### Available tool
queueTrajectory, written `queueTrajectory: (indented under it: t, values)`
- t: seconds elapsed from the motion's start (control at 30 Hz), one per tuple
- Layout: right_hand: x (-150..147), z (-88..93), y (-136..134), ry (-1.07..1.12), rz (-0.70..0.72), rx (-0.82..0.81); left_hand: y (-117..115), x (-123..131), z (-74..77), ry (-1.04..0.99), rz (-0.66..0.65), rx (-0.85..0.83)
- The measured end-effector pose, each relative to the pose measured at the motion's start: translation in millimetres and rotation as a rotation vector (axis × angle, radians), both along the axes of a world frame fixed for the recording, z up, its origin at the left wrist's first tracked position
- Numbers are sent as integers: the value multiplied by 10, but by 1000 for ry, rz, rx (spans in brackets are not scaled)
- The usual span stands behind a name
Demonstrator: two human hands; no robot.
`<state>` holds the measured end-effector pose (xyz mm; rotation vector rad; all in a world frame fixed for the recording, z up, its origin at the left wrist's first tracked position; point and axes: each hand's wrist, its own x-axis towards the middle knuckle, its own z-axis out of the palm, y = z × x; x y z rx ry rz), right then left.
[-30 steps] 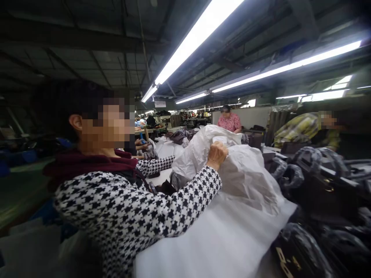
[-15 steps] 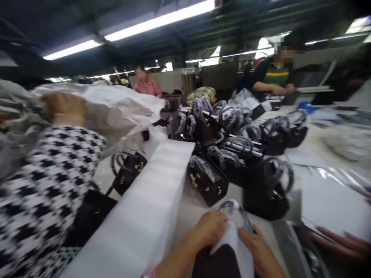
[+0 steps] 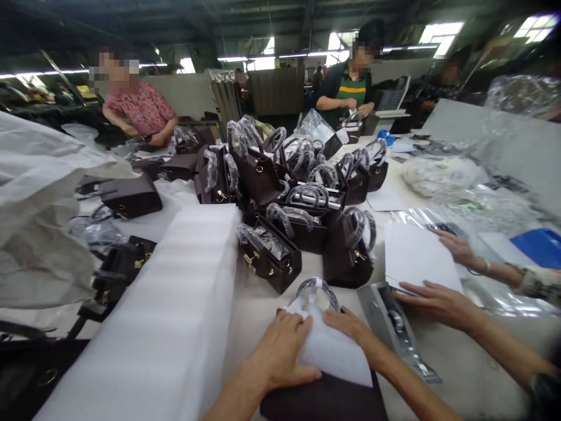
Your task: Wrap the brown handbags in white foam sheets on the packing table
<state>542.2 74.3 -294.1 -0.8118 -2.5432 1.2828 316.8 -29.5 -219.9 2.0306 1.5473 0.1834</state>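
Note:
A dark brown handbag (image 3: 324,400) lies in front of me with its plastic-wrapped handle pointing away. A thin white sheet (image 3: 337,354) covers its upper part. My left hand (image 3: 283,345) rests on the left side of the sheet and bag, fingers laid forward and thumb spread out. Flat on the sheet's upper right side lies my right hand (image 3: 353,330), fingers stretched toward the handle. Just beyond, another brown handbag (image 3: 269,251) with gold hardware stands on the table.
A tall stack of white foam sheets (image 3: 175,292) stands at my left. Several handbags (image 3: 258,175) crowd the table ahead. At right, a co-worker's hands (image 3: 442,304) touch white sheets (image 3: 416,257), near a grey plastic-wrapped strap (image 3: 401,327). Two people work across the table.
My hands have gone from pinching the sheet to lying flat on it, and the sheet now spreads over the bag. My view has turned right; the checked sleeve at left is gone.

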Motion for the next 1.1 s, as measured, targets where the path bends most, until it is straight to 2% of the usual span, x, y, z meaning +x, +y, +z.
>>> queueTrajectory:
  t: [0.1, 0.23, 0.3, 0.4, 0.47, 0.53, 0.63, 0.8, 0.87, 0.97, 1.07, 1.1]
  values:
    - [36, 61, 0, -95, 0, 16, 5, 129, -27, 28, 11, 11]
    - [81, 194, 18, -87, 122, -30, 80, 208, -14, -15, -100, 18]
    - [95, 327, 61, -56, 187, -85, 125, 210, 26, -76, -180, -1]
    - [114, 621, 226, -102, 285, -176, 165, 199, 120, -131, -240, -20]
    - [110, 815, 393, -137, 277, -203, 166, 204, 182, -118, -249, 5]
    - [56, 924, 546, -152, 211, -165, 151, 226, 226, -62, -270, 24]
    - [-176, 831, 600, -195, 180, -77, 108, 263, 246, 31, -290, 16]
    - [-683, 312, 238, -257, 119, 0, 9, 248, 143, 0, -244, -66]
    - [-728, 217, 156, -243, 83, 8, -25, 225, 71, -45, -194, -90]
    - [-494, 319, 163, -166, 4, -17, -47, 188, -17, -112, -144, -118]
    - [20, 611, 75, -33, -262, 0, -32, 153, -56, -174, -133, -166]
    - [209, 715, -17, -8, -306, 1, -22, 146, -60, -188, -137, -177]
